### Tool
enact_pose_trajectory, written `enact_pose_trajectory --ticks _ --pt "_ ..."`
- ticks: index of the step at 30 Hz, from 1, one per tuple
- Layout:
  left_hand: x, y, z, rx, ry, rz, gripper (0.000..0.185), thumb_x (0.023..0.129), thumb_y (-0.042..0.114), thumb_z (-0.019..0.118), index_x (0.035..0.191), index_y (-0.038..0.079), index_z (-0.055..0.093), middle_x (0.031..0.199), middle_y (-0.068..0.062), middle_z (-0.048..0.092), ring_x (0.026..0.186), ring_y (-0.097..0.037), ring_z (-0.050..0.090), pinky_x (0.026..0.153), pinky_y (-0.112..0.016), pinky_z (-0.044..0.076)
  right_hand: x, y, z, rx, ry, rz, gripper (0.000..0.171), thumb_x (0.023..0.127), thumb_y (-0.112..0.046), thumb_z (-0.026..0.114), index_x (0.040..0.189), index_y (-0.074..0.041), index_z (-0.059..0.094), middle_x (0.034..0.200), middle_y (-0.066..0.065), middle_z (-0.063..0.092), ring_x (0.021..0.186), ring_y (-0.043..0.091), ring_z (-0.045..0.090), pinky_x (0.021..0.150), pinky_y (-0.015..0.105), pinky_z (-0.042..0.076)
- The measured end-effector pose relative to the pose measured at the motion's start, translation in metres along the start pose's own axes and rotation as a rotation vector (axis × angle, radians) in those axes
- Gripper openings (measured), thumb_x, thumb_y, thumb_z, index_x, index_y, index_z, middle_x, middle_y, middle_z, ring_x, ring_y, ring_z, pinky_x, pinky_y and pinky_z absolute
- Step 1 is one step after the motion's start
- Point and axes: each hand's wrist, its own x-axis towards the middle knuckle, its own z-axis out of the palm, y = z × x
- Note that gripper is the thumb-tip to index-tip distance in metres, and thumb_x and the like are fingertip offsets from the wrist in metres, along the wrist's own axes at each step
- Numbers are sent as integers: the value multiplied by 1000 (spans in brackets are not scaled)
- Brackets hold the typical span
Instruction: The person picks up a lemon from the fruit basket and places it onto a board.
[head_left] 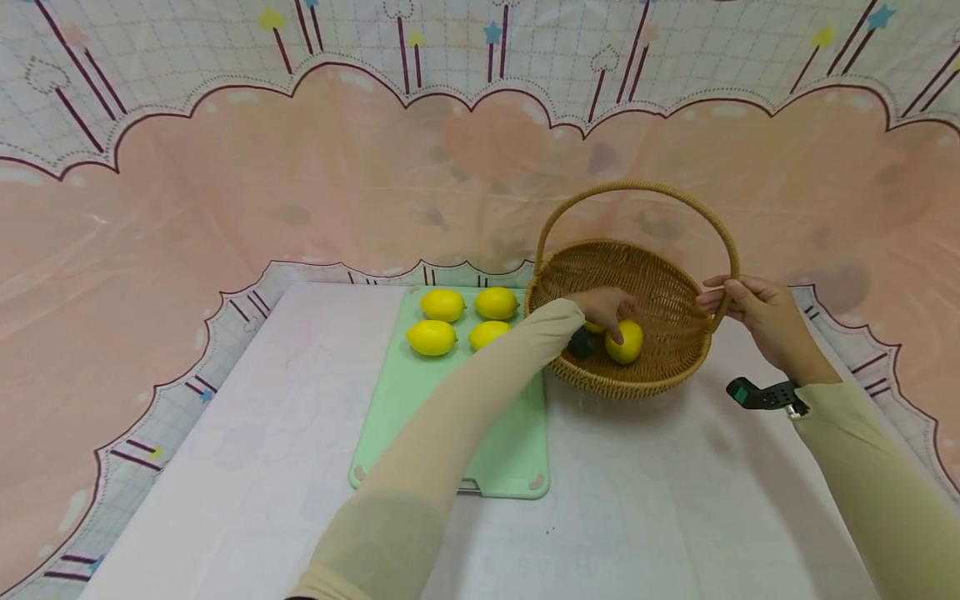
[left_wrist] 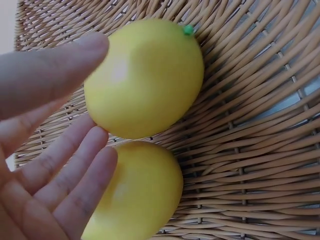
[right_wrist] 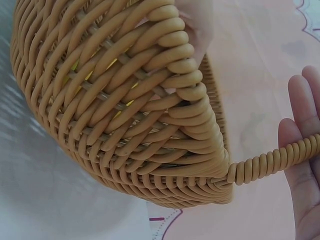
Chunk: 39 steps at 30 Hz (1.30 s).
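Both hands are at the wicker basket (head_left: 660,367). Reaching across from the person's left, the left hand (head_left: 603,304) is down inside the basket bowl with its fingers (left_wrist: 75,175) straight and spread loosely; in the left wrist view they lie against the nearer of two lemons on the woven floor, and the thumb sits just beside the farther lemon (left_wrist: 145,77), which has a small green tip. The nearer lemon (left_wrist: 137,192) touches that one and lies partly under the fingers. Neither fruit is gripped.

On the far side of the basket from that hand, the right hand (head_left: 750,308) holds the basket handle (head_left: 723,242) near where it meets the rim; the right wrist view shows the coiled handle (right_wrist: 272,160) crossing the fingers (right_wrist: 302,125), but how tightly they close around it cannot be told there.

To the left of the left hand, just beside the basket, a pale green cutting board (head_left: 450,417) lies on the counter (head_left: 247,467), carrying four lemons (head_left: 431,337) in a cluster at its far end. A pink patterned cloth (head_left: 300,175) hangs behind.
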Motion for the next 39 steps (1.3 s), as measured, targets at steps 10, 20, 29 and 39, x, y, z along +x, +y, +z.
enact_pose_trajectory --ticks 10,20,29,39 --pt "-3 -2 3 120 -25 -51 52 83 19 72 130 6 55 129 -6 58 116 -17 55 92 -23 48 0 -1 1 15 -8 -4 26 99 -8 42 106 -3 66 89 2 73 86 9 69 80 15 52" --pt "-6 0 4 81 -87 -6 45 83 17 72 125 8 58 136 -9 53 125 -21 49 98 -26 45 0 -1 1 19 -10 -8 26 99 -7 41 105 -2 66 89 3 73 87 10 69 80 16 53" --pt "-8 2 6 92 -92 28 51 79 21 76 126 10 59 135 -5 54 122 -18 51 95 -23 46 1 -1 1 10 -8 -9 26 99 -8 41 105 -3 67 89 2 74 87 9 70 81 16 52" --pt "-11 4 5 -97 -166 115 44 83 14 71 124 8 57 139 -9 50 126 -20 47 91 -23 47 1 0 -1 17 -23 -27 28 99 -6 40 106 -2 66 90 2 74 88 9 69 81 16 52"
